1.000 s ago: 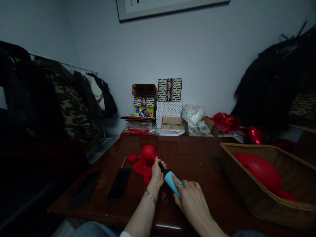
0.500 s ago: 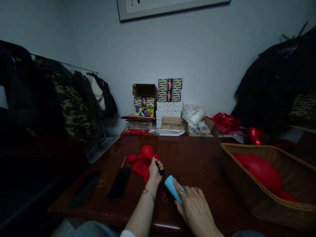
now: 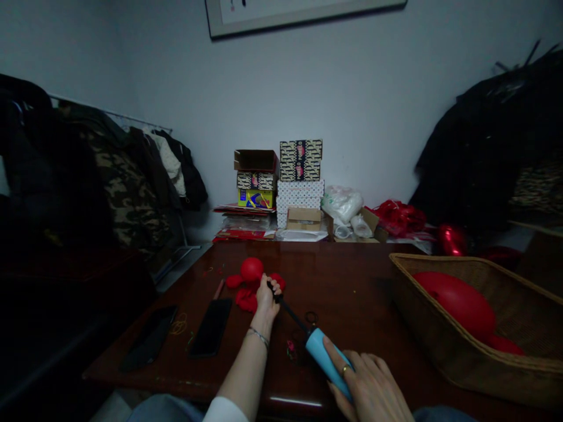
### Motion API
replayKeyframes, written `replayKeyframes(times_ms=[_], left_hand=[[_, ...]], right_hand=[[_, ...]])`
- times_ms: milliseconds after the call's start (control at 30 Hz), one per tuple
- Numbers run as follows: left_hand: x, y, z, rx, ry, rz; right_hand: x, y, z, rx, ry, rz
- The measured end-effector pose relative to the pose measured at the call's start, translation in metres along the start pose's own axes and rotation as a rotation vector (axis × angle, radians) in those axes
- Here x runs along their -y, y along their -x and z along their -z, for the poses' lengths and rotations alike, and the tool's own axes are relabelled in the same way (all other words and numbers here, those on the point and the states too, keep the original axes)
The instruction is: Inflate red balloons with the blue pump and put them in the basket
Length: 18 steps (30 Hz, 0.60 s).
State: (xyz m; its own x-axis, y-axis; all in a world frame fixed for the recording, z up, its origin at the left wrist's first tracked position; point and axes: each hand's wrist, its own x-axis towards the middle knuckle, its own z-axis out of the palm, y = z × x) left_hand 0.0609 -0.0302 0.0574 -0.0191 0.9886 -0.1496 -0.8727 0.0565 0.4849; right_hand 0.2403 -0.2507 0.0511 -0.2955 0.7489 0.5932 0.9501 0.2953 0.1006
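My left hand (image 3: 267, 296) is closed around the black nozzle end of a hand pump, with the neck of a small, partly inflated red balloon (image 3: 252, 269) at its fingers. My right hand (image 3: 369, 378) grips the pump's light blue barrel (image 3: 328, 360). A black rod shows between the two hands. Flat red balloons (image 3: 246, 299) lie on the brown table (image 3: 343, 275) beside and behind my left hand. The tabletop also bears a dark hair tie (image 3: 311, 317) and a small pink and green item (image 3: 291, 350), both near the pump.
Two dark phones (image 3: 211, 328) (image 3: 149, 337) lie at the left, with yellow rubber bands (image 3: 179, 324) between them. A wicker basket (image 3: 440, 328) holding red balloons (image 3: 457, 305) stands at the right. Stacked boxes (image 3: 300, 196) stand behind the table; coats (image 3: 123, 181) hang at the left.
My right hand has drawn the blue barrel back, down and to the right, exposing more of the rod. My left hand and the small balloon have shifted slightly left.
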Motion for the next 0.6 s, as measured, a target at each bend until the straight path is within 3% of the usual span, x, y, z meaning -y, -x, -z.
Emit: replayKeyframes(times_ms=[600], left_hand=[[0.035, 0.027, 0.0, 0.02, -0.074, 0.045]], right_hand=[[0.024, -0.053, 0.0, 0.31, -0.037, -0.19]])
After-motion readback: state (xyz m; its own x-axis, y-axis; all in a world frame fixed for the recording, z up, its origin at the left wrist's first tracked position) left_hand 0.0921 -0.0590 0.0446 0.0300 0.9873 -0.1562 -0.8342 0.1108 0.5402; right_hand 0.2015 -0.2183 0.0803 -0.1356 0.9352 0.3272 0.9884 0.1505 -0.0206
